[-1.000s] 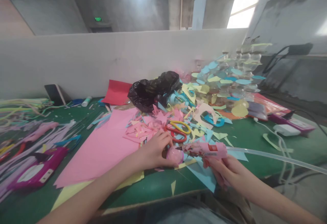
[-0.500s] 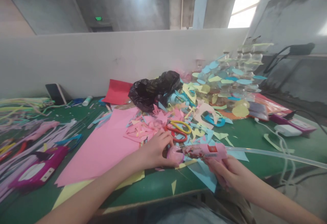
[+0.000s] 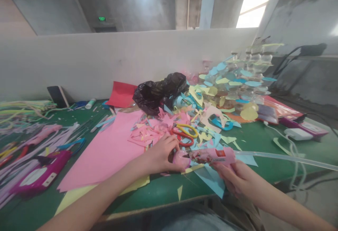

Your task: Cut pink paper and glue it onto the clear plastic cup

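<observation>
A small pink rounded cup-like piece [image 3: 181, 159] is held by my left hand [image 3: 164, 154], with thumb and fingers around its left side. My right hand [image 3: 235, 177] grips a pink glue gun [image 3: 213, 155], its dark nozzle pointing left at the pink piece. A clear glue stick [image 3: 285, 159] runs out of the gun's back to the right. Scissors with red and yellow handles [image 3: 186, 136] lie just behind the pink piece, among paper scraps [image 3: 148, 132].
Pink sheets [image 3: 105, 146] lie to the left, with a black plastic bag [image 3: 158, 94] behind. Plastic cups with paper discs [image 3: 245, 79] stand at the back right. Purple power strips [image 3: 39, 174] [image 3: 306, 127] and a white charger [image 3: 297, 134] lie at both sides.
</observation>
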